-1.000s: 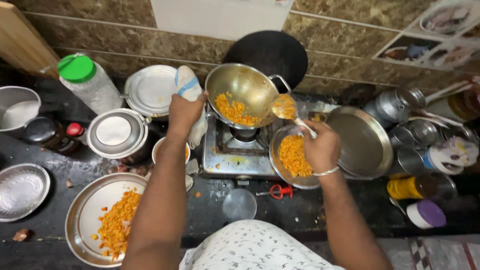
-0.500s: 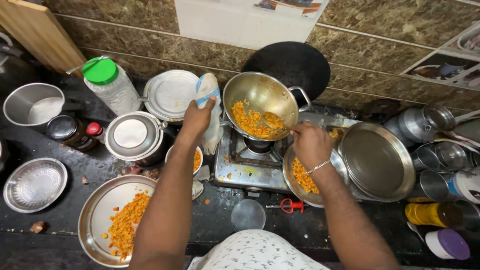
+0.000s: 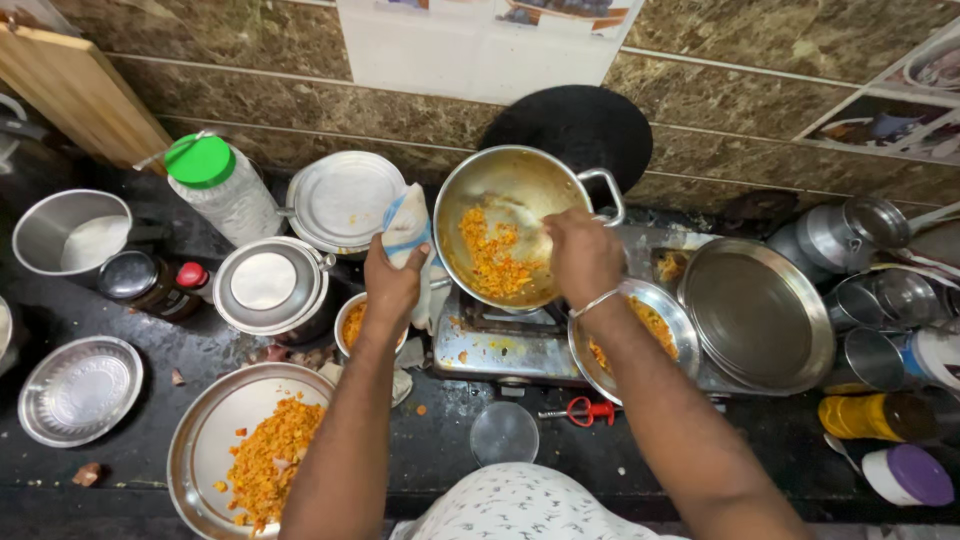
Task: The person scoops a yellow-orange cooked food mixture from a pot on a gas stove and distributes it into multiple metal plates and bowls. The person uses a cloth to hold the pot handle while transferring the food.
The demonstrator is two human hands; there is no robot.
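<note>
A steel pan [image 3: 470, 190] with orange food is tilted over the small stove [image 3: 495, 345]. My left hand [image 3: 392, 280] grips a white and blue cloth [image 3: 408, 225] wrapped on the pan's left handle. My right hand [image 3: 582, 255] reaches into the pan and holds a spoon [image 3: 510, 215] that lies in the food. Below my right wrist sits a steel plate [image 3: 655, 315] with orange food. A small bowl of the same food [image 3: 352, 322] is under my left hand.
A large steel plate with orange food [image 3: 215, 440] lies front left. An empty plate [image 3: 755, 315], steel cups [image 3: 880, 355] and jars are right. A green-lidded jar [image 3: 225, 185], lidded pots [image 3: 268, 285], a glass lid [image 3: 503, 432] and a red-handled tool [image 3: 585, 410] crowd the black counter.
My right hand has moved from over the steel plate up into the tilted pan with the spoon. The left hand keeps hold of the pan's handle through the cloth.
</note>
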